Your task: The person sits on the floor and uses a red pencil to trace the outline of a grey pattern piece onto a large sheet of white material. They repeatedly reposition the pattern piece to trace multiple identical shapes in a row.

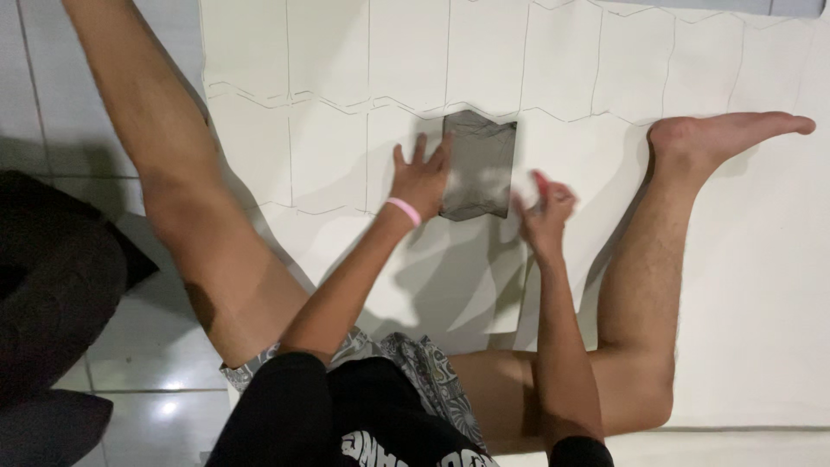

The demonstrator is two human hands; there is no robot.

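A large white sheet of paper (328, 147) lies on the floor, marked with pencil lines in a grid of repeated shapes. On it rests a grey rectangular template (478, 164). My left hand (421, 180), with a pink band at the wrist, lies flat with fingers spread and presses the template's left edge. My right hand (543, 212) is at the template's lower right corner, fingers closed around a thin red-tipped pen or pencil (539, 182); the hand is blurred.
I sit on the sheet with my legs spread, left leg (181, 190) to the left over the grey tiled floor (52, 86), right leg bent with the foot (726, 134) resting on the paper. A dark bundle (52, 285) lies at left.
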